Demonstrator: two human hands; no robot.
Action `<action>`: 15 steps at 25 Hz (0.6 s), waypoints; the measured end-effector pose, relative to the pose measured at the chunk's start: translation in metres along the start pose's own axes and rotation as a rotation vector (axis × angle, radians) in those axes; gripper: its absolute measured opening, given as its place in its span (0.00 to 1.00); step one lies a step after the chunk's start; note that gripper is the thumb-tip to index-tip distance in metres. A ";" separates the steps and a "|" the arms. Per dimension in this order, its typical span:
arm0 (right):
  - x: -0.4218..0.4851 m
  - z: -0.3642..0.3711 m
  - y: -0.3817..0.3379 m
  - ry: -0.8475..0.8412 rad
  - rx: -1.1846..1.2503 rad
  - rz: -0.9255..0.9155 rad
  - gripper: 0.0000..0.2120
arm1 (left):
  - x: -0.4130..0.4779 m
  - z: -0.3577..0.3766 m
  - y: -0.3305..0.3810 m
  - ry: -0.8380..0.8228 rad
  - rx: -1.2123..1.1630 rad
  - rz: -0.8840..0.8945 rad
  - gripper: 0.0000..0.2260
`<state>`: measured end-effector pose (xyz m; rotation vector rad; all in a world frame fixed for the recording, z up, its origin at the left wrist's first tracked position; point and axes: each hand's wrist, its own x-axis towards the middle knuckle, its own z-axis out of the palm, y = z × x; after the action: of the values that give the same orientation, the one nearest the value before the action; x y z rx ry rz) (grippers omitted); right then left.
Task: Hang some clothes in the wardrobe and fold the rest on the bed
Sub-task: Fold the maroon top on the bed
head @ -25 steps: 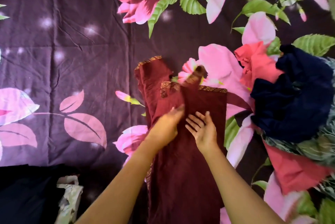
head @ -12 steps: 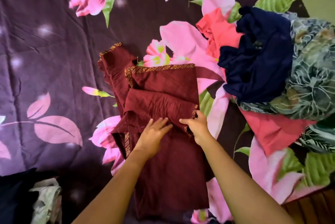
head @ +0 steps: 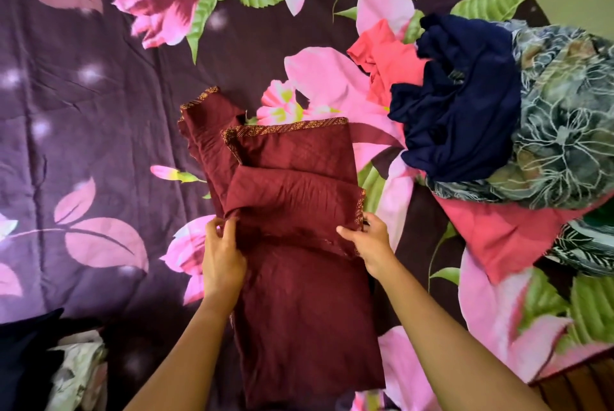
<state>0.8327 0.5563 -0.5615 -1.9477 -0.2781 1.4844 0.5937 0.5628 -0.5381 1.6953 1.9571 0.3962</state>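
A maroon garment with gold-patterned trim lies on the bed, partly folded, one sleeve folded across its body. My left hand pinches the garment's left edge at the fold. At the right edge, beside the gold trim, my right hand grips the fabric. A sleeve with a trimmed cuff sticks out at the upper left of the garment.
The bed is covered by a purple floral sheet. To the right lies a heap of clothes: a navy piece, coral pieces and a grey-green floral one. Dark and white fabric sits at the lower left. A wooden bed edge shows at the lower right.
Both hands have moved apart from the garment's middle to its left and right edges and now hold the fabric. A sleeve has been folded across the body.
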 end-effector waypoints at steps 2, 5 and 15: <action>0.009 -0.003 0.000 0.209 0.047 -0.047 0.10 | -0.008 -0.004 0.001 0.051 0.074 0.025 0.22; 0.020 -0.014 -0.008 0.398 0.156 -0.043 0.08 | -0.025 0.003 -0.010 -0.016 0.148 0.115 0.17; 0.030 -0.010 -0.025 0.398 0.175 -0.106 0.10 | -0.010 0.020 -0.014 -0.201 0.139 0.085 0.20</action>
<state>0.8574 0.5875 -0.5679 -1.9988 -0.0704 0.9901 0.5940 0.5486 -0.5598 1.8328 1.8073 0.1162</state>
